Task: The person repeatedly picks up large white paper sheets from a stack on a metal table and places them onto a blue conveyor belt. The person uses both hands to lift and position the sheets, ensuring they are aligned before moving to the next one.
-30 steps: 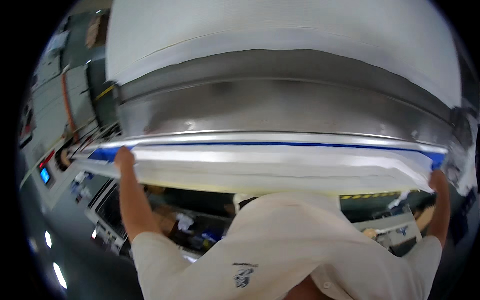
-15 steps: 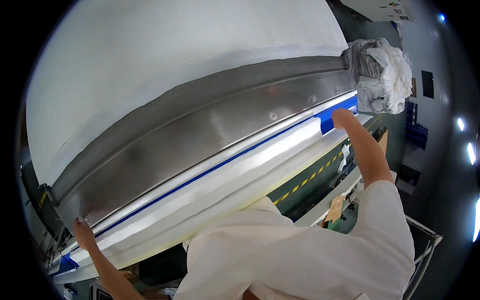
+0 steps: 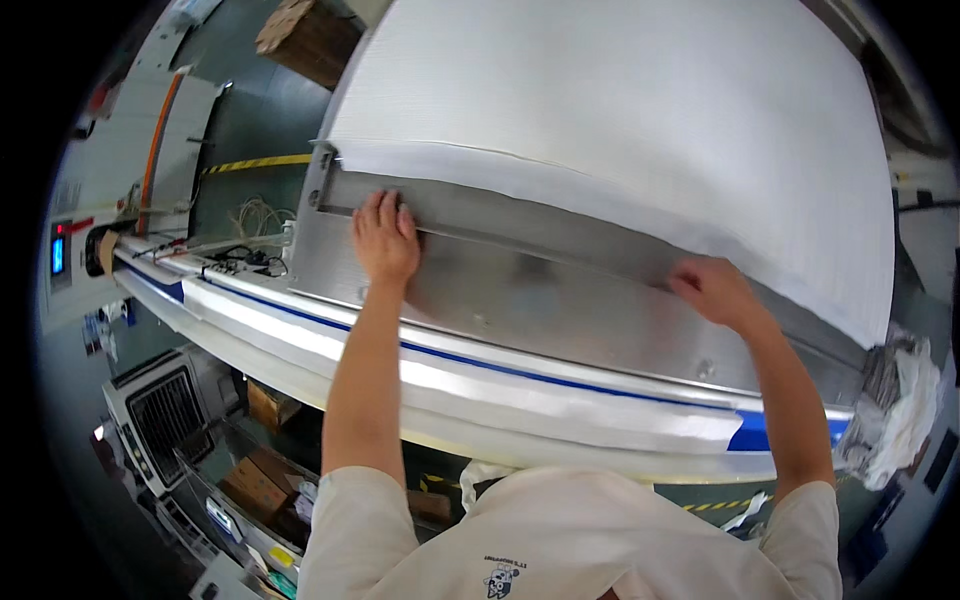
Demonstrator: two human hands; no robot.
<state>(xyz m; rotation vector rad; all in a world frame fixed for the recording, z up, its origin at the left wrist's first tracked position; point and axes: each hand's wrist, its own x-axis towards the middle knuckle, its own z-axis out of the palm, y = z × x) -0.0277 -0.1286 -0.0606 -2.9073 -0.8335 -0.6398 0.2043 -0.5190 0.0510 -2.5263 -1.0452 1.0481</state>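
My left hand [image 3: 387, 238] lies on the left part of a long grey metal plate [image 3: 500, 290], fingers stretched forward over its raised ridge. My right hand [image 3: 712, 290] is at the same ridge farther right, with its fingers curled in. What those fingers hold, if anything, is hidden. Beyond both hands spreads a wide white sheet [image 3: 620, 110]; its near edge lies along the plate's far side. In front of the plate run a thin blue strip [image 3: 500, 368] and a shiny white band [image 3: 520, 405], both below my forearms.
A crumpled white plastic bundle [image 3: 905, 405] hangs at the right end. Left are cables [image 3: 258, 215], a machine panel with a lit screen [image 3: 57, 255] and a cardboard box [image 3: 308, 40]. A grilled white unit [image 3: 160, 420] and a cart with a carton [image 3: 262, 485] stand lower left.
The view has swung left. Both hands have left the front edge and moved in onto the metal plate, closer together. My left hand's fingers are now stretched out.
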